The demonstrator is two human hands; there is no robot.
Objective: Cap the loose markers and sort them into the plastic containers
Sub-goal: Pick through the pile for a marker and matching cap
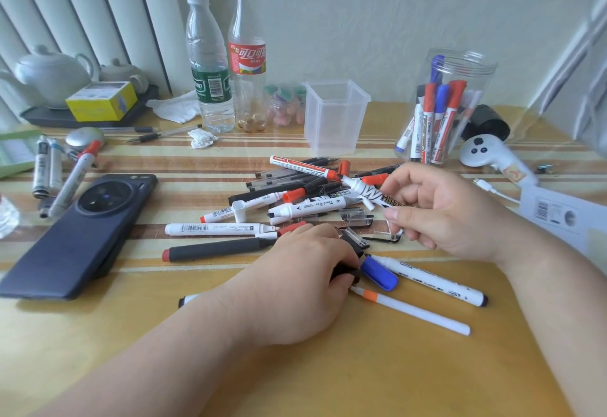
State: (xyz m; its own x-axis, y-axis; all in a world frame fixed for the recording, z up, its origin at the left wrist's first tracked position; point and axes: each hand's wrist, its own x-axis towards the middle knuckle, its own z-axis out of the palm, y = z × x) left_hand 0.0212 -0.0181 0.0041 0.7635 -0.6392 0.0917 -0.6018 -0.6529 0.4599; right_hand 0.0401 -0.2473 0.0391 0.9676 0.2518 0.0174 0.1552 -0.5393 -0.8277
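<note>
Pinching a white whiteboard marker (368,190) between thumb and curled fingers, the right grip (440,216) holds it by the rear of the barrel, so the printed front half sticks out away from the palm. I cannot tell whether that far end is capped. The left grip (302,272) is closed narrowly round a small black piece (349,272) and pressed low to the tabletop (328,367); whether it is a cap or a short marker is hidden by the fingers.

Just beyond the left fingertips lie a blue-capped marker (427,277) and a thin orange-banded pen (414,309). Further out, ahead of both grips, is the pile of loose markers (295,199), with clear caps (356,214) scattered beside it. Well beyond stand the square container (331,117), which looks empty, and the round jar (450,104), which holds red- and blue-capped markers.

These markers should handle as light, stiff, smooth plastic tubes that roll readily. A hold at mid-barrel likely gives the best control. A cap probably needs a straight push along the barrel until it seats. Bare nibs could mark skin or tabletop, so fingers are best kept behind them. The clear caps look small and slippery, and a fingertip pinch across their sides should suit them.
</note>
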